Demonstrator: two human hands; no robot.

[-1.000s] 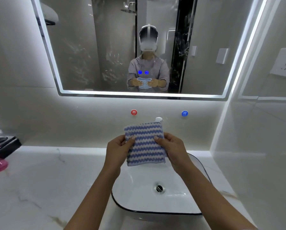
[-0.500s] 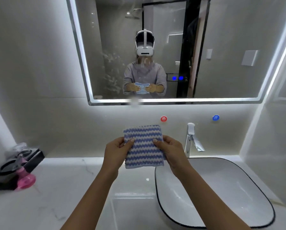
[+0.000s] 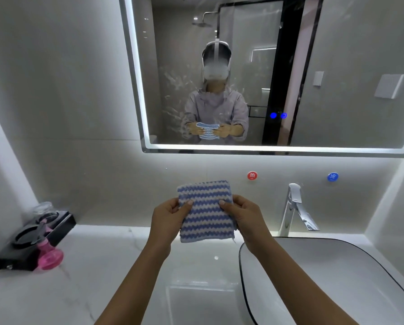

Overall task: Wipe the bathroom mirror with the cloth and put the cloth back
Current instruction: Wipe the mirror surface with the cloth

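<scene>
A folded cloth (image 3: 205, 212) with blue and white zigzag stripes hangs upright in front of me, above the white counter. My left hand (image 3: 168, 219) pinches its left edge and my right hand (image 3: 245, 219) pinches its right edge. The lit-framed mirror (image 3: 337, 66) hangs on the wall above, apart from the cloth. Whitish smears show on the glass left of my reflection, which holds the same cloth.
A white basin with a black rim (image 3: 337, 277) sits at the lower right, with a chrome tap (image 3: 295, 207) behind it. Red (image 3: 252, 175) and blue (image 3: 332, 177) round marks are on the wall. A black tray (image 3: 20, 254) and pink bottle (image 3: 49, 254) stand far left.
The view has shifted left, so the basin and tap now lie to my right. Both hands keep holding the cloth in the same pose.
</scene>
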